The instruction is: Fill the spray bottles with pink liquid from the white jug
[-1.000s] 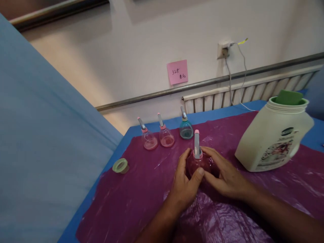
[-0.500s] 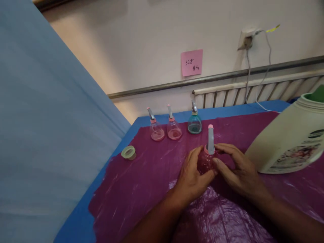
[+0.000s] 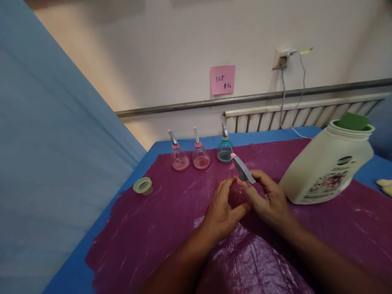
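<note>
A pink spray bottle (image 3: 236, 195) stands between my hands on the purple plastic sheet (image 3: 165, 228). My left hand (image 3: 221, 210) is wrapped round its round body, thumb at the front. My right hand (image 3: 269, 200) grips it higher up, with the thumb at the pink collar below the grey spray head. The spray head leans, its pink nozzle pointing up and to the left. Fingers cover much of the bottle's body. Behind it stand two more pink spray bottles (image 3: 180, 160) and a teal spray bottle (image 3: 225, 153), each with some liquid low inside.
A large cream jug (image 3: 324, 171) with a green piece in its mouth stands to the right. A pale green cap (image 3: 143, 185) lies on the left. Blue curtain (image 3: 61, 143) hangs at the left; a wall socket (image 3: 282, 60) with cords is behind.
The held bottle's spray head has swung round, its nozzle now toward the left. My right thumb has moved up to the collar. The whole view has shifted slightly right.
</note>
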Tool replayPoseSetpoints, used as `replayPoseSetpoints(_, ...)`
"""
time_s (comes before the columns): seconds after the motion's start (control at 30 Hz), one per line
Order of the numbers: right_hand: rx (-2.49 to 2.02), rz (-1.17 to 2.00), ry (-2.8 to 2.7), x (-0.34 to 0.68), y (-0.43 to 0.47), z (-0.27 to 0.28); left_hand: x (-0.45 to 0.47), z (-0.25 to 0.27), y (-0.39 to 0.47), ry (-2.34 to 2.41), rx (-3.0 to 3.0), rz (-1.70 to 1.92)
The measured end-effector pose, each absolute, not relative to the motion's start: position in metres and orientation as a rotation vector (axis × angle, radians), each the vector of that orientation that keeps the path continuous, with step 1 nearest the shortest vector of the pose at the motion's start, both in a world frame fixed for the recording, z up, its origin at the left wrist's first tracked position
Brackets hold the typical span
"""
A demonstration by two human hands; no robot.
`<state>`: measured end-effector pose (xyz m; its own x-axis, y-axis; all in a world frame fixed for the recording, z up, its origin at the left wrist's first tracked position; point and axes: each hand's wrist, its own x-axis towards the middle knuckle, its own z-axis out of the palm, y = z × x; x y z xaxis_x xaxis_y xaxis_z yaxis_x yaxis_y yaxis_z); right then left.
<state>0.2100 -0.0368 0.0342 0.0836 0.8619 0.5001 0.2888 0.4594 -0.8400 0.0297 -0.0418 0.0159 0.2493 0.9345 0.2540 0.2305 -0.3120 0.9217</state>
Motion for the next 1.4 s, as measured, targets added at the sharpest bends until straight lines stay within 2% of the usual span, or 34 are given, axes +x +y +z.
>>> replayPoseSetpoints(0.3, -1.166, 0.596, -1.424, 0.206, -0.032, 0.032, 0.032, 0.014, -0.04, 1.098, 1.796, 1.131)
replayPoseSetpoints(0.53, -1.049, 0.687, -1.495, 0.209, -0.031, 0.03, 0.031, 0.009, -0.034, 1.065, 1.817, 1.161)
replayPoseSetpoints(0.77, -1.077, 0.642, -1.453, 0.21, -0.024, 0.03, 0.03, 0.007, -0.03, 1.073, 1.791, 1.163)
replayPoseSetpoints(0.97, -0.974, 0.761, -1.46, 0.208, -0.021, 0.033, 0.03, 0.008, -0.026, 1.036, 1.729, 1.167)
replayPoseSetpoints(1.23, -1.034, 0.677, -1.462, 0.207, -0.016, 0.031, 0.032, 0.013, -0.027, 0.976, 1.671, 1.152)
replayPoseSetpoints(1.4, -0.97, 0.808, -1.465, 0.208, -0.018, 0.032, 0.035, 0.023, -0.029, 0.932, 1.629, 1.127)
